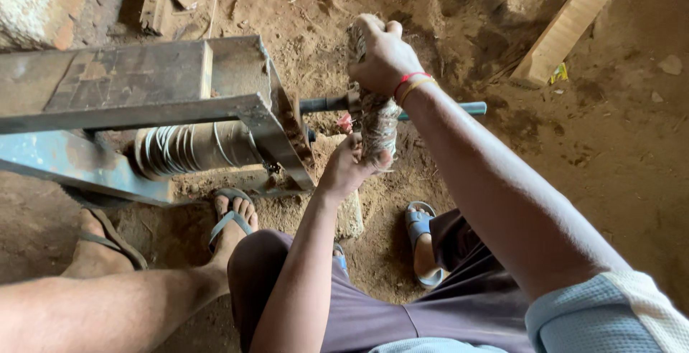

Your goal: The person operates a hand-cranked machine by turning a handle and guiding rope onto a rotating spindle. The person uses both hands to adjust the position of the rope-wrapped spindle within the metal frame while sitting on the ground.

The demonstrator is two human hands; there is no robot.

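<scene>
A cloth-wrapped crank handle (377, 119) stands upright on a metal rod (326, 103) that sticks out of a grey metal machine frame (247, 105). My right hand (384, 55) grips the top of the wrapped handle, with red and yellow threads around the wrist. My left hand (348, 166) holds the lower end of the same handle from below. A drum (194, 148) wound with pale wire sits under the frame, to the left of the handle.
Another person's bare leg and sandalled feet (233, 220) rest on the dirt floor at the left, close to the machine. My own blue-sandalled foot (423, 242) is below the handle. A wooden plank (574, 22) lies at upper right. Brick wall (43, 1) at upper left.
</scene>
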